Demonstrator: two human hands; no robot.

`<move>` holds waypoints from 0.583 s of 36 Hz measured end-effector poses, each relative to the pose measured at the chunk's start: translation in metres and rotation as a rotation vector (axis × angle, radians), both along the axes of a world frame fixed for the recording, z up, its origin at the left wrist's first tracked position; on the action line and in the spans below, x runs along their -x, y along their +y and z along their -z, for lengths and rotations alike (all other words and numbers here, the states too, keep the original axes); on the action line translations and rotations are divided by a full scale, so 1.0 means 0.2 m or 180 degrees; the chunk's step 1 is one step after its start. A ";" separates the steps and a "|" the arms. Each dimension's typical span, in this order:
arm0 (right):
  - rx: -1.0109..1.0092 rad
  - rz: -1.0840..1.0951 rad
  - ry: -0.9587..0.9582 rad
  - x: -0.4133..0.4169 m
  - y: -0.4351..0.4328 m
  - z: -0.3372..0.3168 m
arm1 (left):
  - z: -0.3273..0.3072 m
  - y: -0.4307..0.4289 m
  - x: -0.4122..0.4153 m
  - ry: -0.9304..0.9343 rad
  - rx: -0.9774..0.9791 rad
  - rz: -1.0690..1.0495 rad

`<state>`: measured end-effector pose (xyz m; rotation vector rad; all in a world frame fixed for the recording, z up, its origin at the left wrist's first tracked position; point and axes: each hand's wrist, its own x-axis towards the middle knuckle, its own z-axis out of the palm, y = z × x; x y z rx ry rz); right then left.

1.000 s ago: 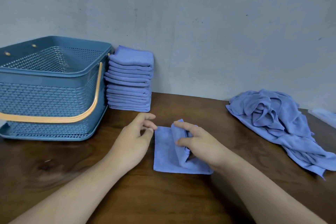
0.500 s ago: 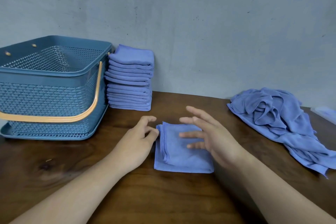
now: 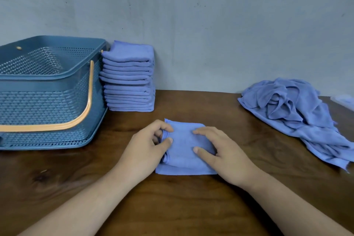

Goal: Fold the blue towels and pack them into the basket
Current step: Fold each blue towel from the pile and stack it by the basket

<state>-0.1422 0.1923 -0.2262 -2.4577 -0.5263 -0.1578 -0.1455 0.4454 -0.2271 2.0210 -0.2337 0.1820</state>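
Observation:
A small folded blue towel (image 3: 183, 151) lies on the wooden table (image 3: 172, 207) in front of me. My left hand (image 3: 147, 149) grips its left edge, thumb on top and fingers curled round the layers. My right hand (image 3: 224, 155) rests on the towel's right half, fingers pressing down on the cloth. A blue plastic basket (image 3: 47, 99) with an orange handle stands at the left. A tall stack of folded blue towels (image 3: 129, 78) stands right beside it against the wall. A heap of unfolded blue towels (image 3: 295, 115) lies at the right.
A grey wall runs behind the table. A pale flat object (image 3: 344, 101) shows at the far right edge, mostly out of frame. Bare wood lies between the folded stack and the loose heap.
The right hand folded the towel's flap over to the left, lifted off, then came down on the folded towel. The left hand has closed on the towel's left edge.

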 end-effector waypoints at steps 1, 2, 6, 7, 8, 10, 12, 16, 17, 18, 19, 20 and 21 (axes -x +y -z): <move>0.0216 -0.0046 0.0030 0.00 0.01 0.00 | 0.00 0.01 -0.01 0.0022 0.0073 -0.0030; 0.0469 -0.0072 0.0061 0.01 0.02 0.00 | 0.00 0.01 -0.01 0.0046 0.0092 -0.0070; 0.1057 -0.0065 0.0282 0.02 0.05 -0.02 | -0.01 0.01 0.00 0.0156 -0.0050 -0.0233; 0.1116 -0.0066 0.0331 0.02 0.05 -0.03 | -0.02 0.00 0.01 0.0174 -0.0086 -0.0289; 0.1167 -0.0071 0.0369 0.02 0.05 -0.03 | -0.03 0.00 0.02 0.0155 -0.0130 -0.0370; 0.1226 -0.0078 0.0403 0.03 0.05 -0.04 | -0.04 0.01 0.02 -0.0107 -0.0297 -0.0554; 0.1237 -0.0056 0.0413 0.03 0.06 -0.04 | -0.06 0.02 0.03 -0.0697 -0.0655 -0.0524; 0.1240 0.0022 0.0381 0.03 0.08 -0.03 | -0.06 -0.03 0.06 -0.0968 -0.1655 0.0363; 0.1270 0.0039 0.0374 0.03 0.08 -0.04 | -0.04 -0.05 0.07 -0.0732 -0.1958 0.0503; 0.1306 0.0057 0.0391 0.03 0.08 -0.04 | -0.02 -0.07 0.07 -0.0462 -0.2228 0.0564; 0.1338 0.0071 0.0432 0.04 0.08 -0.05 | -0.02 -0.07 0.07 -0.0231 -0.2443 0.0578; 0.1362 0.0075 0.0480 0.04 0.09 -0.07 | -0.01 -0.07 0.07 -0.0067 -0.2593 0.0551; 0.1380 0.0069 0.0514 0.04 0.09 -0.07 | -0.01 -0.06 0.07 0.0052 -0.2691 0.0486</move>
